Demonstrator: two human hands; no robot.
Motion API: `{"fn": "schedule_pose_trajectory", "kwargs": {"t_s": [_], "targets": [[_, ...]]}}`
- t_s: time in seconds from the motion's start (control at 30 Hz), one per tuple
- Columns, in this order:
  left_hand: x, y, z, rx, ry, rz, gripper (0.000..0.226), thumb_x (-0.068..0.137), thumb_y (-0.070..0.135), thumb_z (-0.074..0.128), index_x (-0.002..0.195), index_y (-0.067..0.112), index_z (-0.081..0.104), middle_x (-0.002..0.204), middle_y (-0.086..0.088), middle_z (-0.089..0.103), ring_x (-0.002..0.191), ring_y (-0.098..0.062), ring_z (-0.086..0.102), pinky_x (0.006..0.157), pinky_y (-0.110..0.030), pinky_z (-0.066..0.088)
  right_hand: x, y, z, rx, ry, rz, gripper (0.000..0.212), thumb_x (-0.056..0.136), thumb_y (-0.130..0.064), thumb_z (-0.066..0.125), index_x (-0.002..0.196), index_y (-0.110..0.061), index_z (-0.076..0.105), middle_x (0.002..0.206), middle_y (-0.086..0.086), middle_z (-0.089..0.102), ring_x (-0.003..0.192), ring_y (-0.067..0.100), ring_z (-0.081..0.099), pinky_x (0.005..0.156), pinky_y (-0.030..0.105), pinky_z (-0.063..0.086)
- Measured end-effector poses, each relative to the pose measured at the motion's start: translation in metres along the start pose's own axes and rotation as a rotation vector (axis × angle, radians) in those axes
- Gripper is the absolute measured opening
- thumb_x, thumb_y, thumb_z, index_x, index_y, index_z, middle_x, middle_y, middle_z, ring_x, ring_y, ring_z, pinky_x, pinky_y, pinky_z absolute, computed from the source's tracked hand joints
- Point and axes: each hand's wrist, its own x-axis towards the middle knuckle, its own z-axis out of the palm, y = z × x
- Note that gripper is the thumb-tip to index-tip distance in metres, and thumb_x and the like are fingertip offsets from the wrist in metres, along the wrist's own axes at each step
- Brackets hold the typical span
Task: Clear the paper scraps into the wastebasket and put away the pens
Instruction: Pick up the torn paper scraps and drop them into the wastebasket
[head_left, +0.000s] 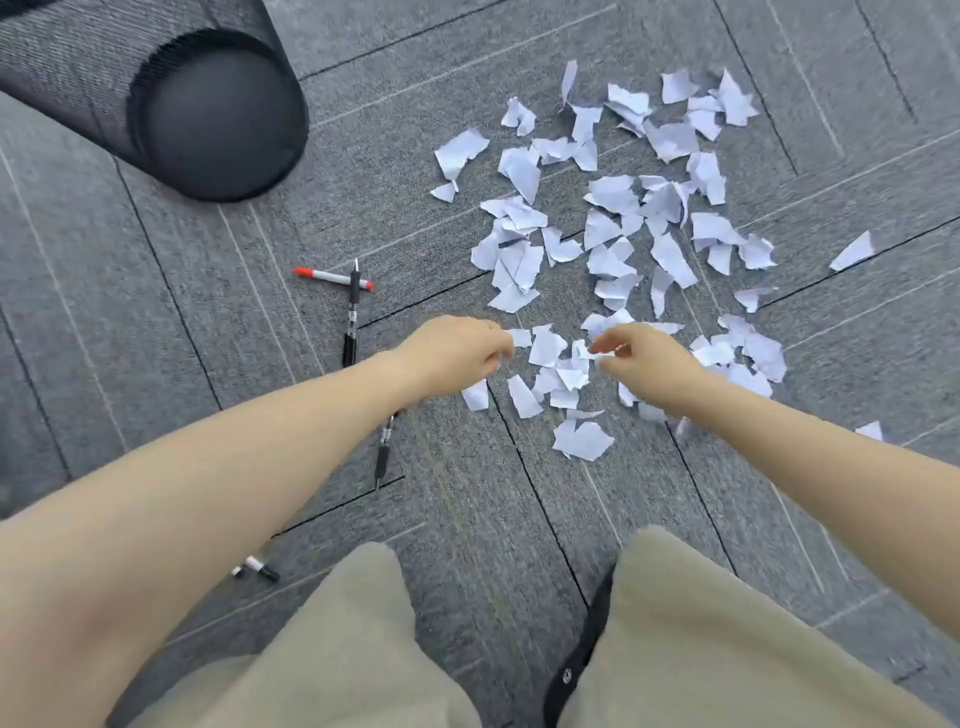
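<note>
Step in hand looks like scrap pickup, early: most scraps lie loose on the carpet, nothing visibly binned.

Left hand has fingers curled down at the near-left edge of the pile, seemingly pinching a scrap; the exact grip is hidden. Right hand pinches a small scrap between thumb and fingers, nearest scraps right beneath it.

Bin sits far left, well apart from the pile and both hands.

Next: gather a handful, carry it left to the bin.

Pens untouched: red one crossing a black one left of the hands, another black one under the left wrist, and a marker by the left forearm.
</note>
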Motion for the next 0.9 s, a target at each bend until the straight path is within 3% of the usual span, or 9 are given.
{"fn": "schedule_pose_trajectory", "kwargs": {"t_s": [0.07,0.17,0.3,0.4,0.5,0.63,0.73,0.8,0.9], "targets": [[0.015,-0.001,0.021,0.080,-0.080,0.042,0.030,0.097,0.021,0.038,0.120,0.022,0.058,0.125,0.003,0.058,0.106,-0.023,0.060,0.080,-0.032,0.045,0.015,0.013,0.018,-0.142,-0.004,-0.050,0.023,0.090,-0.017,0.052,0.111,-0.017,0.062,0.111,0.000,0.055,0.101,0.020,0.055,0.086,0.036,0.046],[0.026,0.003,0.054,0.151,-0.165,0.176,0.030,0.096,0.021,0.040,0.120,0.022,0.058,0.123,0.003,0.057,0.104,-0.023,0.060,0.078,-0.030,0.044,0.027,0.033,0.054,-0.287,-0.031,-0.185,0.022,0.090,-0.018,0.054,0.110,-0.017,0.063,0.115,0.002,0.056,0.099,0.024,0.057,0.083,0.037,0.046],[0.029,0.003,0.073,0.243,-0.083,0.270,0.029,0.093,0.021,0.045,0.120,0.019,0.055,0.123,-0.002,0.053,0.104,-0.026,0.057,0.081,-0.035,0.043,0.021,0.052,0.076,-0.321,0.133,-0.301,0.019,0.086,-0.022,0.062,0.103,-0.014,0.067,0.105,0.006,0.059,0.093,0.028,0.058,0.078,0.037,0.044],[0.025,0.001,0.081,0.273,-0.005,0.111,0.035,0.087,0.018,0.051,0.122,0.014,0.048,0.127,-0.007,0.047,0.111,-0.028,0.051,0.084,-0.038,0.042,0.009,0.065,0.077,-0.328,0.149,-0.252,0.029,0.082,-0.030,0.068,0.106,-0.014,0.064,0.108,0.007,0.059,0.097,0.028,0.056,0.081,0.038,0.044],[0.021,-0.003,0.083,0.278,-0.009,-0.076,0.043,0.084,0.015,0.057,0.124,0.011,0.040,0.128,-0.011,0.042,0.115,-0.031,0.046,0.083,-0.039,0.043,-0.003,0.078,0.078,-0.441,0.065,-0.226,0.043,0.080,-0.038,0.069,0.115,-0.017,0.058,0.116,0.003,0.056,0.105,0.026,0.054,0.089,0.041,0.040],[0.018,-0.008,0.087,0.325,-0.077,-0.048,0.043,0.088,0.019,0.057,0.125,0.012,0.036,0.128,-0.010,0.043,0.117,-0.030,0.045,0.078,-0.040,0.046,-0.007,0.089,0.089,-0.449,0.091,-0.227,0.041,0.079,-0.030,0.070,0.116,-0.018,0.055,0.112,0.003,0.057,0.099,0.025,0.055,0.078,0.035,0.038],[0.014,-0.011,0.090,0.192,-0.074,-0.078,0.024,0.091,0.017,0.052,0.112,0.011,0.043,0.116,-0.009,0.050,0.107,-0.031,0.053,0.072,-0.039,0.045,-0.005,0.088,0.100,-0.330,0.170,-0.189,0.033,0.081,-0.023,0.067,0.112,-0.015,0.057,0.107,0.005,0.059,0.096,0.027,0.057,0.076,0.037,0.042],[0.009,-0.014,0.092,0.020,-0.082,-0.164,0.008,0.090,0.016,0.051,0.097,0.013,0.047,0.107,-0.009,0.053,0.102,-0.031,0.055,0.077,-0.039,0.045,-0.006,0.084,0.105,-0.249,0.185,-0.111,0.026,0.085,-0.021,0.062,0.110,-0.014,0.059,0.106,0.006,0.060,0.096,0.028,0.056,0.077,0.038,0.045],[0.008,-0.013,0.088,-0.165,-0.100,-0.264,0.008,0.086,0.013,0.053,0.081,0.017,0.048,0.093,-0.004,0.052,0.095,-0.028,0.055,0.083,-0.036,0.045,-0.004,0.078,0.108,-0.174,0.240,-0.061,0.015,0.089,-0.021,0.056,0.097,-0.012,0.064,0.099,0.007,0.060,0.089,0.029,0.056,0.074,0.039,0.047]]}}
